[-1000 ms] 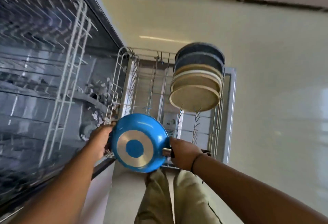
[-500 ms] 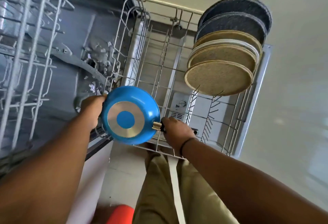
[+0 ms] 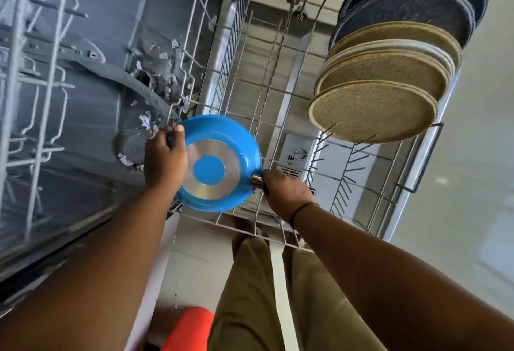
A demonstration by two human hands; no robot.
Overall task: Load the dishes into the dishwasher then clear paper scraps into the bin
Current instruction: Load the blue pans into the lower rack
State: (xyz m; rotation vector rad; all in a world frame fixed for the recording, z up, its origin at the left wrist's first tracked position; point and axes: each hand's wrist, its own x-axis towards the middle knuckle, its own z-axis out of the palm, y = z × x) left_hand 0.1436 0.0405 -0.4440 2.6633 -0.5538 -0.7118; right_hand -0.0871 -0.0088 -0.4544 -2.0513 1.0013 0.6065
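Note:
A blue frying pan (image 3: 222,133) with a silver disc on its underside stands on edge over the near left corner of the pulled-out lower rack (image 3: 267,91). My left hand (image 3: 164,160) grips the pan's left rim, fingers curled over the edge. My right hand (image 3: 286,190) grips the pan's dark handle just past the metal collar. Several plates (image 3: 372,111), tan, white and dark grey, stand upright in a row on the rack's right side. Paper scraps (image 3: 155,72) lie on the floor of the dishwasher tub around the spray arm.
The upper rack (image 3: 33,77) juts out at the left above the tub. The open dishwasher door (image 3: 294,153) lies under the lower rack. A red-orange object (image 3: 189,328) sits on the floor by my legs. Pale floor spreads to the right.
The view has moved closer to the rack. My left hand slid further over the pan's back and rim, and the pan sank lower toward the rack's near left corner.

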